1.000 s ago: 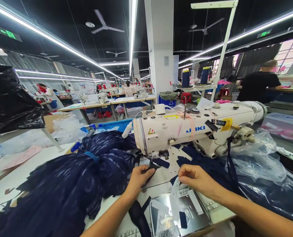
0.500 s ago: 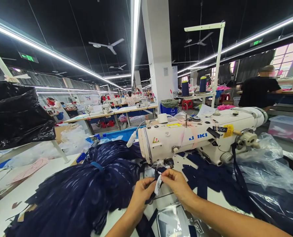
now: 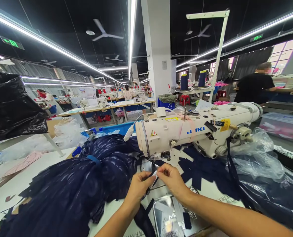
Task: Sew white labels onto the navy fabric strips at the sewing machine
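Observation:
My left hand (image 3: pixel 138 187) and my right hand (image 3: pixel 172 179) meet just below the needle end of a cream sewing machine (image 3: pixel 198 131). Both pinch a small white label (image 3: pixel 154 174) between their fingertips, against a strip of dark navy fabric (image 3: pixel 146 197). A big heap of navy fabric (image 3: pixel 69 191) lies to the left of my hands. A shiny metal tray (image 3: pixel 171 217) with small labels and a plastic bag sits right under my right wrist.
Navy cut pieces (image 3: pixel 200 168) and a clear plastic bag (image 3: pixel 257 158) lie on the table to the right. Two blue thread cones (image 3: pixel 184 82) stand behind the machine. A person in black (image 3: pixel 255 84) works at the right; other people sit at far tables.
My right hand left the tray with a white label and came up to my left hand under the needle. Both hands now pinch the label closer to the fabric.

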A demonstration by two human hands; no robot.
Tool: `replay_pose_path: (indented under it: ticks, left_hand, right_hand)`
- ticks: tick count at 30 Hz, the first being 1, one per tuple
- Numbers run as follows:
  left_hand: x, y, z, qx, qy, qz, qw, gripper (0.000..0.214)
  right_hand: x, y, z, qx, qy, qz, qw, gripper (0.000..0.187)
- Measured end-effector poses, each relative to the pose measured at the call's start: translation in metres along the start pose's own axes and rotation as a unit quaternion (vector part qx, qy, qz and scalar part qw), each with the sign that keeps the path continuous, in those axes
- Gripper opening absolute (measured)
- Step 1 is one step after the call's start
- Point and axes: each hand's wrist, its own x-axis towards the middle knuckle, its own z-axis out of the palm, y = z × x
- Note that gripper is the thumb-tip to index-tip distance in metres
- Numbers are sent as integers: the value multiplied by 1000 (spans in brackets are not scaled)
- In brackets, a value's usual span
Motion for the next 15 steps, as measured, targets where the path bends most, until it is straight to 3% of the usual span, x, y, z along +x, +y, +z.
replay_pose_path:
  ticks: [5, 8, 9, 11, 12, 13, 15]
  left_hand:
    - [5, -2, -3, 40, -15, 7, 999, 44]
    - [11, -9, -11, 86, -46, 48, 994, 43]
    - [14, -11, -15, 112, -50, 78, 989, 41]
    - [18, -13, -20, 205, -24, 185, 961, 34]
    - [20, -13, -21, 270, 2, 267, 925, 31]
    - [23, -11, -21, 339, 34, 358, 869, 30]
    - [29, -8, -18, 463, 89, 523, 710, 33]
  right_hand:
    - [1, 4, -8, -39, -31, 3, 999, 14]
    - [15, 2, -31, -182, -73, -36, 980, 7]
    - [23, 1, -42, -275, -70, -66, 957, 5]
    - [43, -3, -66, -475, -40, -123, 870, 9]
    - [53, -5, -77, -564, -23, -140, 814, 11]
    - [64, -6, -87, -607, -11, -143, 782, 14]
    - [85, -6, -100, -651, -6, -149, 744, 22]
